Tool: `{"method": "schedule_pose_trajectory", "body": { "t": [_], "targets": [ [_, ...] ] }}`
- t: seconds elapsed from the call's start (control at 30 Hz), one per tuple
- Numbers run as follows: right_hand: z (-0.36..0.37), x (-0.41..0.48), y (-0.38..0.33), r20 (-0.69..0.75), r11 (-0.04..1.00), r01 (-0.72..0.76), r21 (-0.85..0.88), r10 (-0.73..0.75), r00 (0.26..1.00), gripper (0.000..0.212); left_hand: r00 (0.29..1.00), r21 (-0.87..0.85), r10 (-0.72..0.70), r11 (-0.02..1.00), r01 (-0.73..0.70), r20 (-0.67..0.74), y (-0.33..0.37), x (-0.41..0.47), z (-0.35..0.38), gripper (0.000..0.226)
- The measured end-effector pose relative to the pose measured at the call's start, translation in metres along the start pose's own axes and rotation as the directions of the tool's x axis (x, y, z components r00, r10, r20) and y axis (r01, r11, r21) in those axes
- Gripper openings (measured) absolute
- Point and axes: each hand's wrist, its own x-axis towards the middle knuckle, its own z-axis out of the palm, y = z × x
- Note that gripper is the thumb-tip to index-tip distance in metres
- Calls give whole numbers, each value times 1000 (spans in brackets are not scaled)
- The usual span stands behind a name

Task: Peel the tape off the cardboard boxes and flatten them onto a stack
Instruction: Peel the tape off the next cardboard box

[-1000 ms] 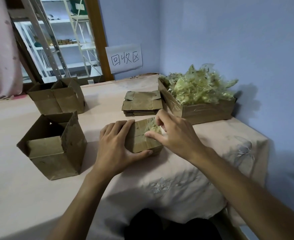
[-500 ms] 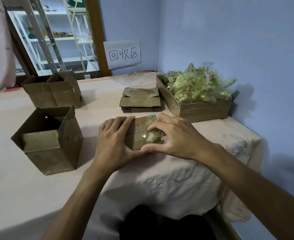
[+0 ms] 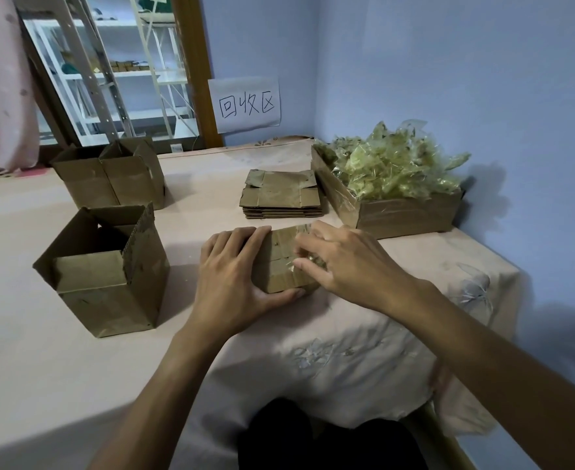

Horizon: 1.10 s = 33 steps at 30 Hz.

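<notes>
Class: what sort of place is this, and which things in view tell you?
Probably a home recycling corner: a handwritten wall sign reading 回收区, a stack of flattened boxes, and a cardboard tray heaped with peeled tape.

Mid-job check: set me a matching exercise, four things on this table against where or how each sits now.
1. small box
2. flattened stack
3. peeled tape
4. nearest open box

A. heaped in the carton
B. upright, left of the left hand
C. flat, beyond both hands
D. held by the left hand, right hand pinching its tape strip

Pairs: 1-D, 2-C, 3-A, 4-B
</notes>
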Motion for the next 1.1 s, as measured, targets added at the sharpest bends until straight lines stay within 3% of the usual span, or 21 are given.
{"method": "schedule_pose_trajectory", "body": {
  "t": [0.13, 0.23, 0.37, 0.57, 0.73, 0.83, 0.93, 1.03, 1.1],
  "targets": [
    [-9, -3, 7, -49, 964, -104, 246, 119, 992, 12, 998, -13, -48, 999, 49, 36, -3, 3, -3, 106],
    [-20, -6, 17, 45, 848, -237, 475, 245, 968, 18, 995, -9, -75, 997, 76, 71, -6, 6, -3, 108],
    [-28, -17, 20, 132, 775, -262, 576, 229, 964, 20, 993, -7, -82, 997, 83, 84, -5, 9, -2, 109],
    [-13, -11, 17, -27, 937, -114, 330, 130, 991, 26, 997, 20, -45, 999, 44, 56, -1, 4, -2, 109],
    [-11, 1, 7, 2, 988, -59, 145, 59, 998, 64, 998, 14, -39, 999, 38, 44, 1, 4, -2, 109],
    [-9, 3, 9, 52, 986, -70, 151, 63, 997, 50, 998, 11, -37, 999, 37, 44, 1, 4, -3, 108],
    [-9, 1, 10, 5, 998, 9, 60, -10, 1000, 32, 999, 13, -29, 1000, 29, 34, 2, 4, -2, 106],
    [-7, 0, 7, -49, 991, 82, -109, -87, 995, 30, 999, 12, -27, 1000, 26, 22, 1, 3, -1, 106],
    [-4, 0, 5, -48, 992, 93, -90, -97, 994, 30, 1000, 12, -26, 1000, 26, 17, 1, 3, -1, 105]
  ]
}}
